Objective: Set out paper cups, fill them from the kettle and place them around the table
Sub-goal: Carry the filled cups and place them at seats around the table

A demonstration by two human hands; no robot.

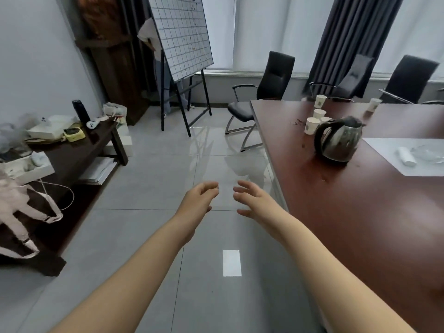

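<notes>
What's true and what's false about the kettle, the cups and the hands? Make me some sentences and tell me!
1. The kettle stands on the table. True.
2. The left hand and the right hand hold nothing. True.
3. The kettle sits on the white sheet. False: it stands on the bare wood, to the left of the white sheet.
4. The paper cups all lie tipped over. False: the paper cups stand upright on the table, beyond the kettle.
</notes>
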